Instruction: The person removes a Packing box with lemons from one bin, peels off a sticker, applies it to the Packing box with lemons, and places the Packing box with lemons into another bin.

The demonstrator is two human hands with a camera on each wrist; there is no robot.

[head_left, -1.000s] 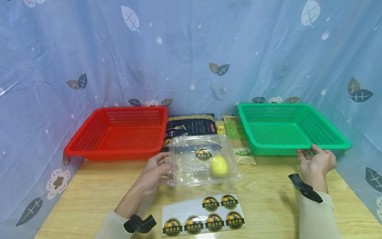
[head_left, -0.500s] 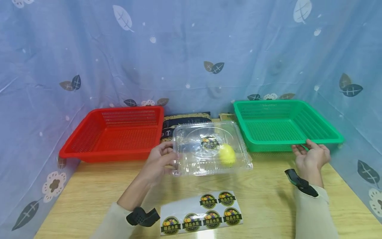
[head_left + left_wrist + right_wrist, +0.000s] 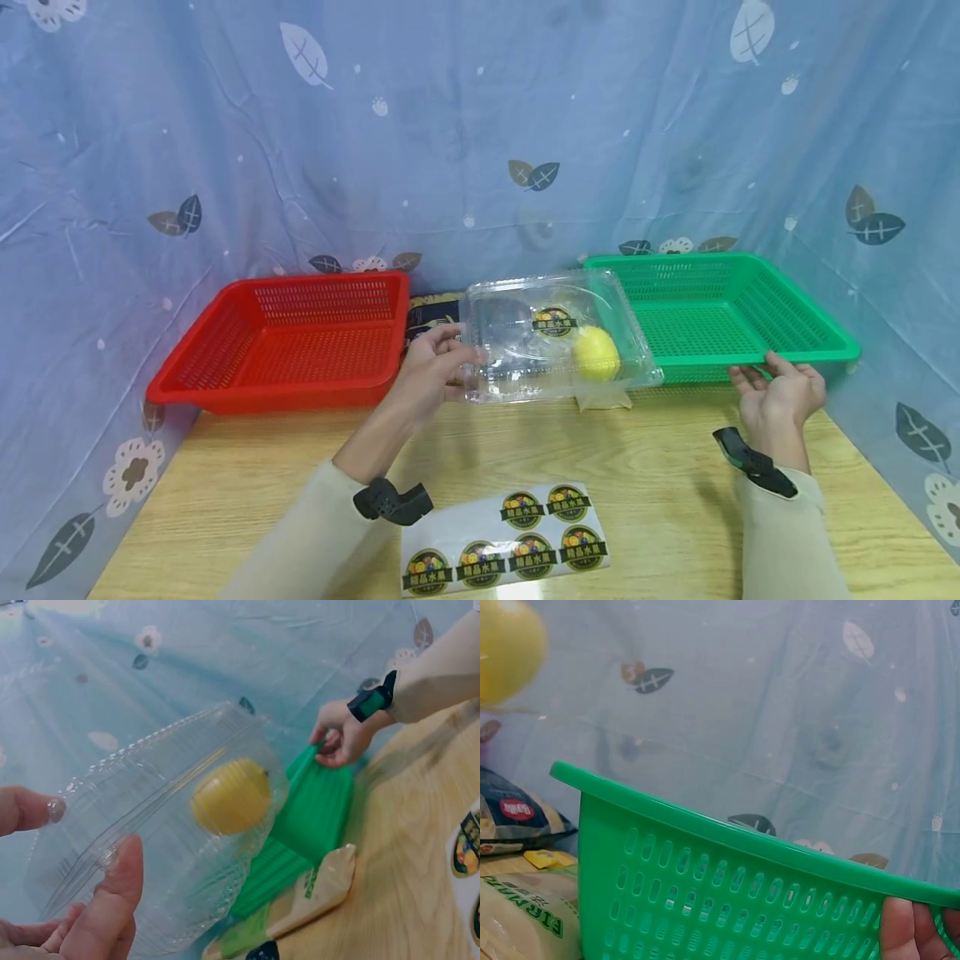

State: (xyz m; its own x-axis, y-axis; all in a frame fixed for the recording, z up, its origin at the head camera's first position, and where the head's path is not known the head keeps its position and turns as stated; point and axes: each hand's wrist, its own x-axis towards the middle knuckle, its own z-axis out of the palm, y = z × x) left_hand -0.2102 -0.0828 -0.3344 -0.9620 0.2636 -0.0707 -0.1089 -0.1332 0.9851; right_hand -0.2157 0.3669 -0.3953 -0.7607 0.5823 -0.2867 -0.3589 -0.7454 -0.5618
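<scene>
My left hand (image 3: 431,371) pinches the left edge of a clear plastic clamshell box (image 3: 510,367), thumb on one side and fingers on the other. Inside it lies a yellow lemon (image 3: 596,354), toward the right end, and a round black fruit sticker (image 3: 554,322) is on the lid. The box is held up above the table, its right end overlapping the green basket (image 3: 697,359) in the head view. My right hand (image 3: 780,396) grips that basket's front rim, fingertips (image 3: 898,930) against the perforated wall in the right wrist view.
A red basket (image 3: 292,394) stands at the left. Between the baskets lie a dark pasta bag (image 3: 433,314), partly hidden by the box, and a paper-coloured packet (image 3: 330,881). Near the front is a sticker sheet (image 3: 465,521). A blue patterned curtain (image 3: 450,125) surrounds the table (image 3: 660,483).
My left hand has lifted the box with the lemon and carried it right and away from me, toward the green basket. The right hand has kept its hold on the rim.
</scene>
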